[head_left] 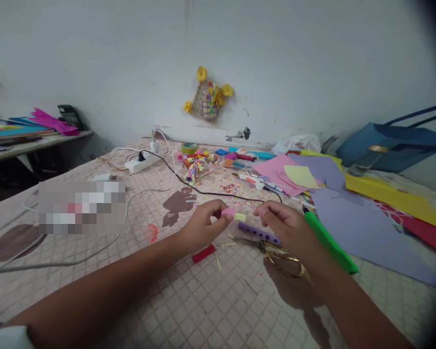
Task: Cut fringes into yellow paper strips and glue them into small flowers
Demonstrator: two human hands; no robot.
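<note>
Between thumb and fingers, my left hand (pixel 208 224) pinches a small pink paper piece (pixel 228 212) with a pale yellow strip (pixel 240 217) at its right end. My right hand (pixel 281 220) is just to the right, its thumb and index finger close together; whether anything small is between them is too small to tell. Below the hands lie a purple strip with dark holes (pixel 258 233) and gold-handled scissors (pixel 267 249), partly beside my right hand. A red paper piece (pixel 204 253) rests on the table under my left wrist.
A bright green object (pixel 330 242) lies right of my right hand, beside purple sheets (pixel 370 232). Behind are paper scraps (pixel 196 165), green tape (pixel 189 148), a white power strip (pixel 143 162) and cables. A blue bag (pixel 403 143) stands at the back right.
</note>
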